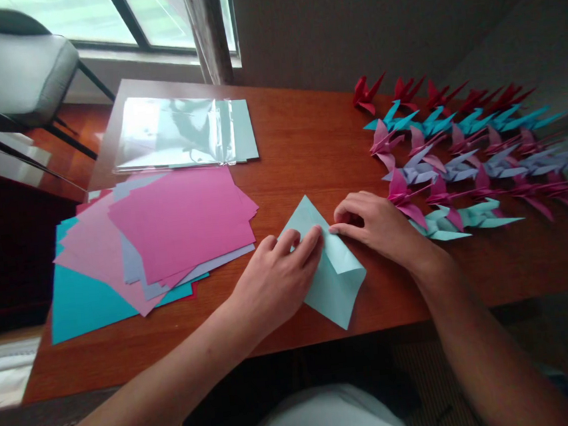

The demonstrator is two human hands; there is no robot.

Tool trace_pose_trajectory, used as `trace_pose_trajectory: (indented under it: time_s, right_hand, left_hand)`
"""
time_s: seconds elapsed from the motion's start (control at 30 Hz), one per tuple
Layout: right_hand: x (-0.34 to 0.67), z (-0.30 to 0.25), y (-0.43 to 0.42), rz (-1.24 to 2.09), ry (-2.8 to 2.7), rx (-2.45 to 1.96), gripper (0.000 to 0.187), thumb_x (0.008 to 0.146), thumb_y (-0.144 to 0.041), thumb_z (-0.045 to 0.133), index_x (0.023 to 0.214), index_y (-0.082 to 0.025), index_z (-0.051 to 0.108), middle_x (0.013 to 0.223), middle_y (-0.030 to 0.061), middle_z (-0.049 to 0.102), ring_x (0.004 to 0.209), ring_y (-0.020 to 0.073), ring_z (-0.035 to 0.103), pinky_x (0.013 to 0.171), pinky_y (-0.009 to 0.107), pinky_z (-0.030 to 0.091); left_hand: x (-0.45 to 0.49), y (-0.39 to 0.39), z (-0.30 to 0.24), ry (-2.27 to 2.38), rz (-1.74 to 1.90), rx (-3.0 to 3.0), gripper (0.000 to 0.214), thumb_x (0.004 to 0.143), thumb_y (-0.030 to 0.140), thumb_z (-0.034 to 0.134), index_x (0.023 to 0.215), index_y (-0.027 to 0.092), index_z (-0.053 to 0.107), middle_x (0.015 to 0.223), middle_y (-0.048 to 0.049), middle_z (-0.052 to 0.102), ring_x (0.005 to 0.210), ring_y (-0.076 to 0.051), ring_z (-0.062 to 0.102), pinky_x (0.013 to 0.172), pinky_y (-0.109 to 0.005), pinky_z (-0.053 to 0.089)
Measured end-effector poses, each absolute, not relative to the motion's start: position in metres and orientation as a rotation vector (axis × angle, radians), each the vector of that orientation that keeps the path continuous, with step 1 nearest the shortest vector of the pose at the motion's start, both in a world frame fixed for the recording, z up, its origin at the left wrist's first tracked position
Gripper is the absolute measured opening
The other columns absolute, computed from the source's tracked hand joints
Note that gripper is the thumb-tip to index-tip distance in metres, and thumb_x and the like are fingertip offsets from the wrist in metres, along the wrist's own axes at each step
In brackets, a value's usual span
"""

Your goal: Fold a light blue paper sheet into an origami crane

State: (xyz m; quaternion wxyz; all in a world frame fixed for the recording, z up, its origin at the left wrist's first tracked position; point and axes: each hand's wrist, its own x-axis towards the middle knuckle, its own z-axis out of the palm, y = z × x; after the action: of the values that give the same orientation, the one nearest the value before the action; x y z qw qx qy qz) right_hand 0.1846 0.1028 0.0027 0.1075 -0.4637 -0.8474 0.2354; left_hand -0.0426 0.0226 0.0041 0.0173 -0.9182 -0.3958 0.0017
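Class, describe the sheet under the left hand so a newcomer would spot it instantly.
On the wooden table, look between the fanned pile of coloured paper and the rows of folded birds. There, a pale mint sheet lies under the left hand. Unlike the pile's flat sheets, it has a flap turned over.

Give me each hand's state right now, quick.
Left hand: fingers bent, on the pale green paper; whether it grips cannot be told.
Right hand: fingers curled, thumb tip by the paper's upper right edge; a pinch cannot be told.
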Motion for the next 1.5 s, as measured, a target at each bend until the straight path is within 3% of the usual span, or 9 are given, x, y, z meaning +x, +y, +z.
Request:
trace_pose_trajectory:
  time_s: [0.5,0.83,1.5]
  right_hand:
    - [0.139,-0.005,0.145,0.444,-2.378,-1.517,0.023,0.089,-0.039,0.073,0.076,-0.022,0.061,0.084,0.0025,0.070,0.080,0.0206,0.061,0.070,0.033,0.038]
    - [0.129,-0.007,0.140,0.239,-2.369,-1.628,0.025,0.093,-0.042,0.067,0.078,-0.023,0.061,0.086,0.0053,0.071,0.082,0.0234,0.062,0.061,0.033,0.029]
    - [0.182,-0.007,0.093,0.463,-2.463,-1.389,0.027,0.094,-0.043,0.066,0.080,-0.023,0.055,0.083,0.0027,0.063,0.081,0.0213,0.055,0.073,0.035,0.039]
  left_hand:
    - [-0.042,0.023,0.004,-1.238,0.008,-2.866,0.044,0.102,0.021,0.039,0.142,0.014,0.055,0.158,-0.0065,0.042,0.110,-0.024,0.052,0.081,-0.039,0.050]
    - [-0.043,0.024,0.005,-1.244,0.004,-2.870,0.044,0.102,0.022,0.039,0.143,0.015,0.055,0.157,-0.0059,0.044,0.110,-0.024,0.052,0.081,-0.038,0.049]
    - [-0.047,0.025,0.005,-1.251,-0.014,-2.878,0.046,0.102,0.023,0.039,0.146,0.017,0.051,0.157,-0.0018,0.046,0.111,-0.024,0.052,0.083,-0.040,0.049]
